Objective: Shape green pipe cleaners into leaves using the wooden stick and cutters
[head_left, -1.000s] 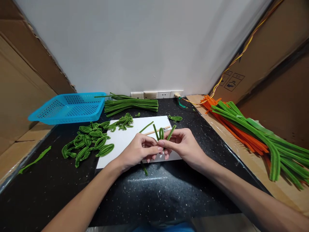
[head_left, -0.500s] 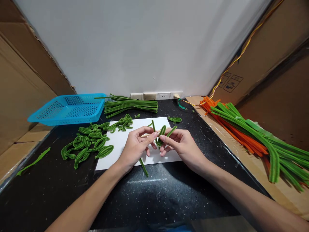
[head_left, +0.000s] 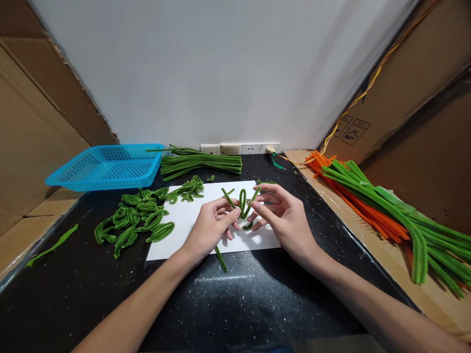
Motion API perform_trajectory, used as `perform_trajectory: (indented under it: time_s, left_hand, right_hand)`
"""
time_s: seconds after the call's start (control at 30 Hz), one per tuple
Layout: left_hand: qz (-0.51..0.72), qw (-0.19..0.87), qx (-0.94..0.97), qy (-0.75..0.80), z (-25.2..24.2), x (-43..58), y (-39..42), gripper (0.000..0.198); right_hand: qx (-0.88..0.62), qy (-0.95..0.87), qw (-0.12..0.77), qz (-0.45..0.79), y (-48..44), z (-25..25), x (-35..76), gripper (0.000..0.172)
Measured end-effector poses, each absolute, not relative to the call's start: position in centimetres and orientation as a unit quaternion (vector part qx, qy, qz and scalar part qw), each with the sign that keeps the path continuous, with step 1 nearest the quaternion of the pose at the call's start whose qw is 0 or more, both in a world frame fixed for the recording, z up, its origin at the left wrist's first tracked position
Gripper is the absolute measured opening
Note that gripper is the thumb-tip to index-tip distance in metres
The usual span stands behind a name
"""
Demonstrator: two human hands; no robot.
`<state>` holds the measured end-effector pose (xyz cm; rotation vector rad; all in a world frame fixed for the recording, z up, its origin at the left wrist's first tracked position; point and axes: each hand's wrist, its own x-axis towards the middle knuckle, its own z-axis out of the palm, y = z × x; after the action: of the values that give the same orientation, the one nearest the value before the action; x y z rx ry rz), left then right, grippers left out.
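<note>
A green pipe cleaner (head_left: 243, 198) is bent into a narrow upright loop with two ends splayed to its sides. My left hand (head_left: 215, 220) pinches its base between thumb and fingers. At the right-hand end, the thumb and fingers of my right hand (head_left: 281, 213) close round the stem, the other fingers loosely curled. Both hands are above a white sheet of paper (head_left: 176, 233). Below my left hand a straight green pipe cleaner (head_left: 221, 260) sticks out past the paper's front edge; its upper part is hidden.
Left of the paper lies a pile of looped green leaf shapes (head_left: 134, 211). Behind are a green pipe cleaner bundle (head_left: 202, 163) and a blue basket (head_left: 121, 169). Orange pipe cleaners (head_left: 375, 218) and green bundles (head_left: 371, 191) rest on cardboard at right. Sockets (head_left: 250, 148) line the wall.
My right hand has shifted and its fingers have spread around the right end. The loop now stands more upright between the two ends. The pale stick seen in my hands earlier no longer shows.
</note>
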<state>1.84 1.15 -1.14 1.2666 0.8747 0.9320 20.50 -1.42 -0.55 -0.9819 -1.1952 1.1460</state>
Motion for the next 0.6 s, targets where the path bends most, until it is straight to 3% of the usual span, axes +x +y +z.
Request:
perform_trajectory:
  time_s: [0.13, 0.3, 0.47, 0.6]
  left_hand:
    - [0.394, 0.639, 0.551, 0.365, -1.09, 2.16, 0.89, 0.037]
    - [0.410, 0.651, 0.527, 0.361, -1.26, 2.53, 0.76, 0.040]
    - [0.422, 0.657, 0.524, 0.339, -1.27, 2.71, 0.58, 0.042]
    - [0.436, 0.658, 0.516, 0.333, -1.13, 2.88, 0.42, 0.042]
  right_hand:
    - [-0.433, -0.526, 0.556, 0.476, -1.47, -0.61, 20.42, 0.036]
    - [-0.423, -0.494, 0.570, 0.503, -1.40, -0.78, 20.34, 0.048]
    - [-0.425, -0.494, 0.577, 0.493, -1.38, -0.87, 20.20, 0.039]
    - [-0.425, -0.462, 0.609, 0.484, -1.38, -1.04, 20.06, 0.050]
